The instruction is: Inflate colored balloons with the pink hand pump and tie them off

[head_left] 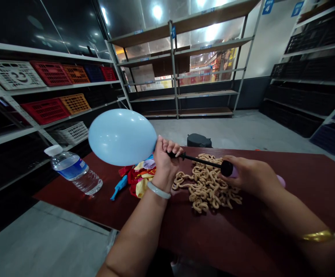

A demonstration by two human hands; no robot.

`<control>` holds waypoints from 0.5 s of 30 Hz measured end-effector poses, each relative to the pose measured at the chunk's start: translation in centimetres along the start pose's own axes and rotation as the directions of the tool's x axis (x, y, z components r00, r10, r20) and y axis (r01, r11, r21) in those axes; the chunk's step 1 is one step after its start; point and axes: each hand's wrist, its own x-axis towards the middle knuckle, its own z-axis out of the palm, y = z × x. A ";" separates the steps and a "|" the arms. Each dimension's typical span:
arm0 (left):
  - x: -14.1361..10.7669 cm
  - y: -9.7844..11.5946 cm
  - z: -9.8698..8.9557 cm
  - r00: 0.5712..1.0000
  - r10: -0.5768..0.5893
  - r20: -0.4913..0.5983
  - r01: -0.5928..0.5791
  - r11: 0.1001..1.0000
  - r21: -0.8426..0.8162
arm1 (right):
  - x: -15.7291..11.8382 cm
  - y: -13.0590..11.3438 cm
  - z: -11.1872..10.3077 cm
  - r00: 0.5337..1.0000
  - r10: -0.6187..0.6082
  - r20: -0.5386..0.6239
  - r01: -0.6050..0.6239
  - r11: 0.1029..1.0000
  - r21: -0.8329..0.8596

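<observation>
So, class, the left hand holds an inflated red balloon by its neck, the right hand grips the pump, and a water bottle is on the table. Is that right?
No: the head view shows the balloon is light blue, not red. The left hand does hold its neck, the right hand grips the pump, and the water bottle is on the table.

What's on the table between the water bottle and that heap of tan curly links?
A pile of limp, colorful balloons lies between the bottle and the heap, and the left forearm crosses there too, in the head view.
</observation>
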 end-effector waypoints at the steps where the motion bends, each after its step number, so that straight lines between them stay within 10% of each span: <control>1: 0.0 -0.1 -0.1 1.000 -0.001 0.003 0.001 1.000 -0.007 | 0.0 0.1 0.0 1.000 0.000 0.000 0.000 1.000 -0.018; 15: -3.6 -7.0 0.0 0.981 -0.175 0.081 0.169 0.982 0.084 | -0.3 -4.3 -0.1 1.000 -0.001 -0.005 0.001 1.000 -0.012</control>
